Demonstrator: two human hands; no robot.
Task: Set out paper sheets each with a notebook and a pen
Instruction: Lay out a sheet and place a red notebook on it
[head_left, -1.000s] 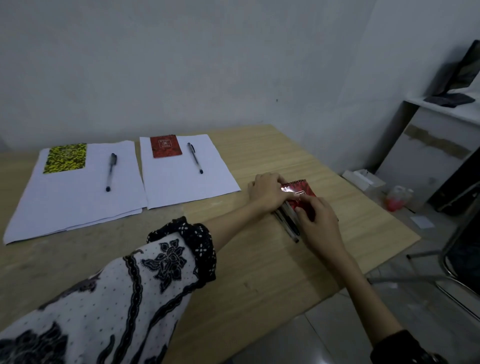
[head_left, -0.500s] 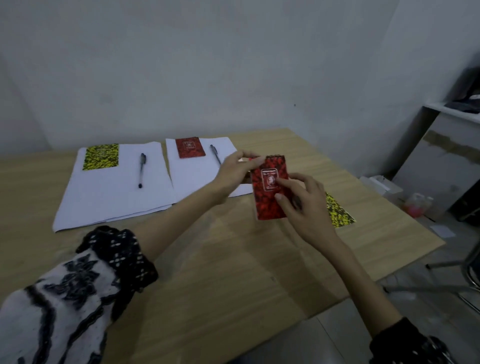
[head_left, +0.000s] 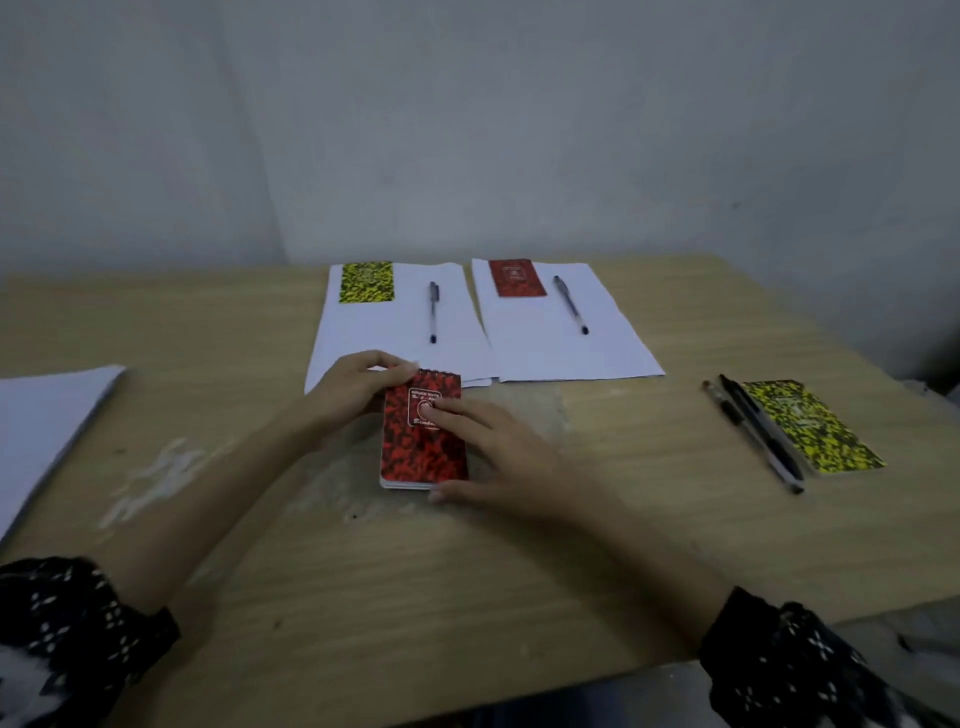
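Note:
A red-and-black spiral notebook (head_left: 423, 441) lies on the wooden table (head_left: 363, 597) in front of me. My left hand (head_left: 353, 392) grips its top left corner. My right hand (head_left: 493, 452) holds it with a fingertip on the cover and the thumb at the near edge. At the back lie two white sheets. The left sheet (head_left: 384, 348) carries a yellow notebook (head_left: 366, 281) and a pen (head_left: 433, 312). The right sheet (head_left: 550, 353) carries a red notebook (head_left: 515, 277) and a pen (head_left: 570, 304).
Another yellow notebook (head_left: 813, 426) lies at the right with two dark pens (head_left: 758, 431) beside it. A stack of white paper (head_left: 47, 415) sits at the left edge. A grey wall stands behind the table.
Both hands lifted the red notebook from the pile at the right and brought it down to the table's middle. The view swung left, which brought the paper stack at the left into view.

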